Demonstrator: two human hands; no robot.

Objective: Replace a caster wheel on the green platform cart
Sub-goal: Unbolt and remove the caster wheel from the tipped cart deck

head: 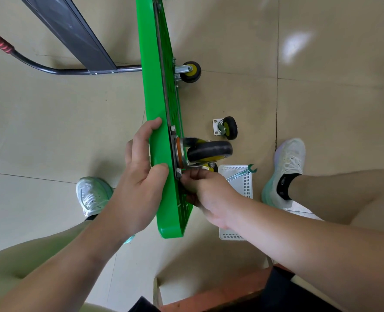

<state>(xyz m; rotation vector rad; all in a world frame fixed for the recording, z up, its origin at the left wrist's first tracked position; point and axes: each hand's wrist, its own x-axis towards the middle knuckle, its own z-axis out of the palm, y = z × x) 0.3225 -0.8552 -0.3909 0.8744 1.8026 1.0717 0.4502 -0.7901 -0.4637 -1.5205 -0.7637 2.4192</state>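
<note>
The green platform cart [157,91] stands on its edge on the floor, underside facing right. My left hand [141,172] grips its near end, fingers hooked over the edge. A black and yellow caster wheel [209,152] sits against the cart's underside on its mounting plate. My right hand [204,192] is just below that plate, its fingers curled at a bolt or nut [178,172] on the plate's lower corner; what they pinch is hidden. A loose caster wheel [228,128] lies on the floor to the right. Another mounted caster [189,72] is farther along the cart.
A white plastic basket [242,183] lies on the floor under my right arm, with a wrench [242,174] resting across it. My feet in white shoes [94,194] [285,167] flank the cart. The cart's folded handle [51,69] and a dark panel [74,34] lie at the left.
</note>
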